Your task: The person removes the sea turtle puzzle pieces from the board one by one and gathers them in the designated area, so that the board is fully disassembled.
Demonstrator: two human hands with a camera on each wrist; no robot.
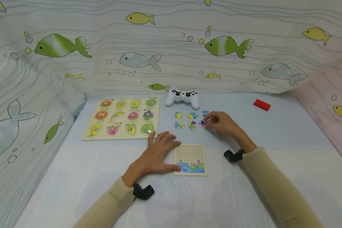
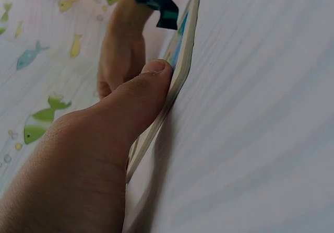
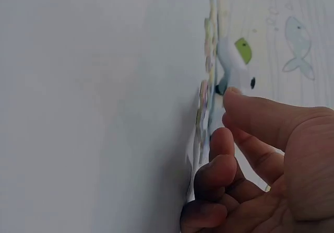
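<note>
A square wooden puzzle tray (image 1: 189, 149) lies on the table, its bottom row filled with blue jigsaw pieces (image 1: 188, 167). My left hand (image 1: 159, 155) rests at its left side with fingers spread, the thumb on the lower left rim and a fingertip by the upper left corner. Beyond the tray, several loose jigsaw pieces (image 1: 192, 125) lie in two rows. My right hand (image 1: 223, 123) is at the right end of these rows, its bent fingertips beside a purple piece (image 1: 203, 123). In the right wrist view, no piece shows between thumb and fingers (image 3: 222, 144).
A wooden fruit puzzle board (image 1: 120, 123) lies left of the loose pieces. Behind them is a white game controller (image 1: 183, 98). A red block (image 1: 262, 104) lies at the far right. Fish-patterned cloth (image 1: 171, 41) rises at the back and sides.
</note>
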